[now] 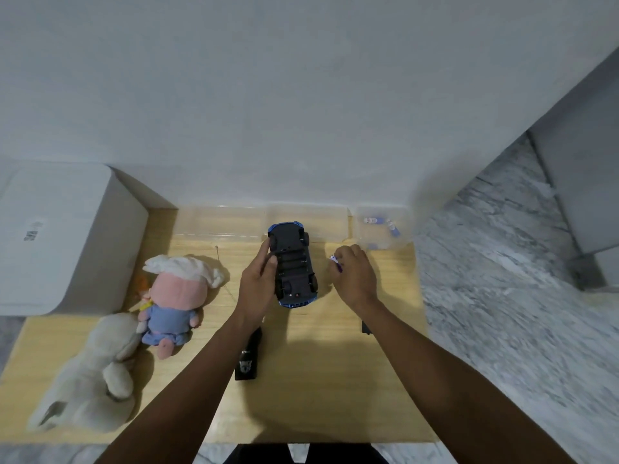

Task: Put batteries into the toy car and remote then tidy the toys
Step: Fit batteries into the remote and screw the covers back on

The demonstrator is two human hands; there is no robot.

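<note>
toy car [294,266] belly-up on counter [321,390], long axis running away from the person | left hand [258,286] gripping car's left flank | right hand [355,276] just right of car, pinching battery [336,261] | right hand nearer the open bay

Two bare forearms, no sleeves, no rings or watch showing; dark clothing [306,454] at the near edge.

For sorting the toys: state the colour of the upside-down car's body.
Blue body with a dark underside, seen in the head view.
</note>
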